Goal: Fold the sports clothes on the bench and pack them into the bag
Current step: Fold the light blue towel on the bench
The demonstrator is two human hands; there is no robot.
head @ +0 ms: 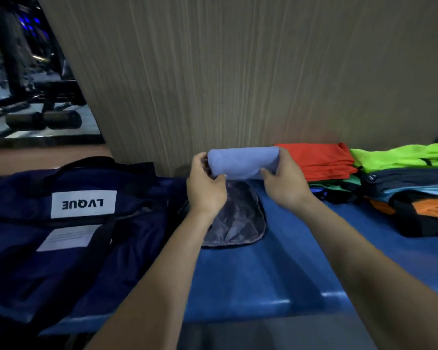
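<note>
Head view: both hands raised over the blue bench [288,274], clamped on a rolled lavender garment [243,161] held crosswise above the bench top, just in front of the wood-grain wall panel [238,72]. Left hand [206,188] gripping the roll's 9 o'clock end, thumb on the near side, fingers curled round the far side. Right hand [285,184] gripping the 3 o'clock end the same way, thumb pressed to the near face. Directly beneath the roll, at 6 o'clock from it, a grey quilted pouch [238,221] lying flat on the bench, partly hidden by the left forearm. Off at 9 o'clock, a navy bag [74,248] spread across the bench's left end, white label reading upside down, black strap along its far edge. Off at 3 o'clock, folded clothes heaped on the bench: orange-red garment [321,162] nearest the roll, neon green garment [405,157] beyond it, darker pieces [415,198] stacked beneath. At 10 o'clock, dim gym equipment [36,109], blurred.
</note>
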